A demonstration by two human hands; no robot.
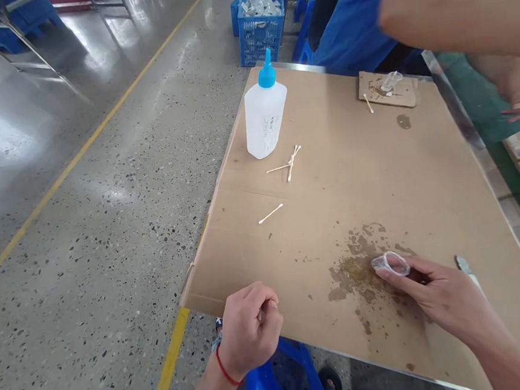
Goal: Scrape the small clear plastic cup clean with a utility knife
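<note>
My right hand (437, 301) pinches a clear plastic ring (390, 264); my left hand (249, 329) curls shut on nothing I can see, at the tan cardboard sheet (246, 245)'s edge (open room at twelve).

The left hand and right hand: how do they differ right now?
The left hand is curled into a loose fist at the near edge of the cardboard sheet, while the right hand pinches a small clear plastic piece beside a brown stain. The left hand's wrist wears a red string; the right hand's shows none. Both are bare.
</note>
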